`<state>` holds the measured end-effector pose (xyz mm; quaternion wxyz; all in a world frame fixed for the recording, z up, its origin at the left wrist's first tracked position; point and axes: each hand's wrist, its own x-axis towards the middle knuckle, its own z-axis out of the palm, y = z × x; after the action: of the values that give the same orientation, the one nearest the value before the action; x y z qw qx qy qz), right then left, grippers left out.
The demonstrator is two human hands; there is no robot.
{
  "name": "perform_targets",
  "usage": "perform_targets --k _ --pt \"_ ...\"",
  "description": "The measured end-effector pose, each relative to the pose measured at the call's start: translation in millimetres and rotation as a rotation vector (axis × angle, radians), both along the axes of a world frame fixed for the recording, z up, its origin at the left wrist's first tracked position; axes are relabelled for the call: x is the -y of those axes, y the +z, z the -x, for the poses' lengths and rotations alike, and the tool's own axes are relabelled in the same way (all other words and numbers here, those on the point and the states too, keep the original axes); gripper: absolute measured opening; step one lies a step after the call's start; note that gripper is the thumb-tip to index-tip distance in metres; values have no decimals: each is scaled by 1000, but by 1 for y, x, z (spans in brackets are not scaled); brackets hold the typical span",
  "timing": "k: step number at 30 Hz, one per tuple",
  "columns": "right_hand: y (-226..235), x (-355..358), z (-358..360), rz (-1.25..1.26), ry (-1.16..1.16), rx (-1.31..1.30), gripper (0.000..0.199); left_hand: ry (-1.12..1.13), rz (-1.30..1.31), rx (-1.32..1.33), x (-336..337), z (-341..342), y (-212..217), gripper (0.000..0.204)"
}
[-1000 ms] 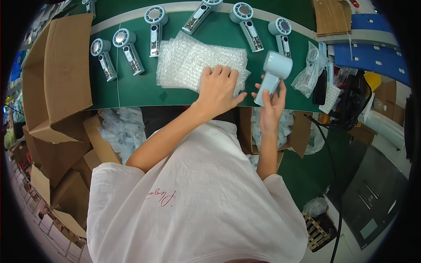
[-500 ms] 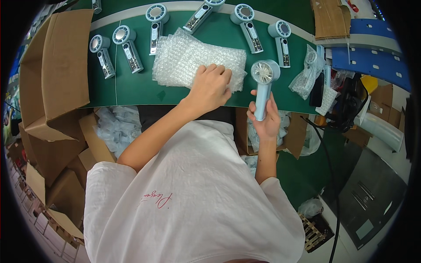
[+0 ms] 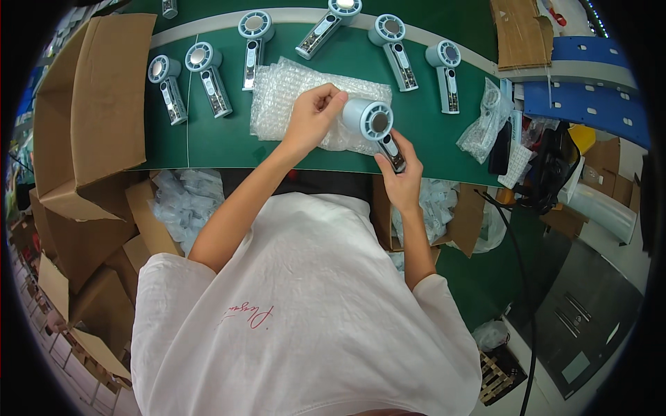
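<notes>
My right hand (image 3: 404,166) is wrapped round the handle of a light-blue handheld fan (image 3: 372,119), its round head tilted up to the left and its vented back with a silver disc showing. My left hand (image 3: 313,118) is closed, thumb against curled fingers, just left of the fan head. What it pinches, if anything, is hidden. Beneath both lies a stack of clear bubble-wrap bags (image 3: 274,104) on the green table (image 3: 229,145).
Several more fans lie along the table's back, such as one at left (image 3: 168,90) and one at right (image 3: 445,76). A bubble-wrapped item (image 3: 480,114) lies at the right edge. A large cardboard box (image 3: 107,104) stands at left, a blue perforated rail (image 3: 583,104) at right.
My right hand has brought the fan left over the bubble-wrap bags and turned it from its bladed front to its back. My left hand has shifted slightly left and turned its thumb side up.
</notes>
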<state>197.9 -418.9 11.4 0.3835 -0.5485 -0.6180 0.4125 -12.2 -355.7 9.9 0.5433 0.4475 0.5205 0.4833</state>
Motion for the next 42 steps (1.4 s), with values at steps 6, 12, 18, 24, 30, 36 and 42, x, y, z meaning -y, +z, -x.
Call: perform_targets --k 6,12,18,24,30,36,42 --pt "24 -11 -2 -85 103 249 47 84 -83 -198 1 -10 8 16" --pt "91 -18 2 -214 212 695 46 -40 -536 -530 6 -45 69 12" --pt "119 -34 -30 456 -154 -144 40 -118 -760 -509 -5 -72 101 5" --pt "120 -24 -30 348 -342 -1098 38 -206 -779 -411 -39 -112 138 8" --pt "100 -10 -91 146 110 -1079 38 -389 -710 -86 -49 -143 185 21" --pt "101 1 -64 59 -542 -825 38 -307 -793 -35 -30 -166 172 13" --pt "130 -5 -38 103 -648 -1239 50 -429 -898 -124 1 -155 144 10"
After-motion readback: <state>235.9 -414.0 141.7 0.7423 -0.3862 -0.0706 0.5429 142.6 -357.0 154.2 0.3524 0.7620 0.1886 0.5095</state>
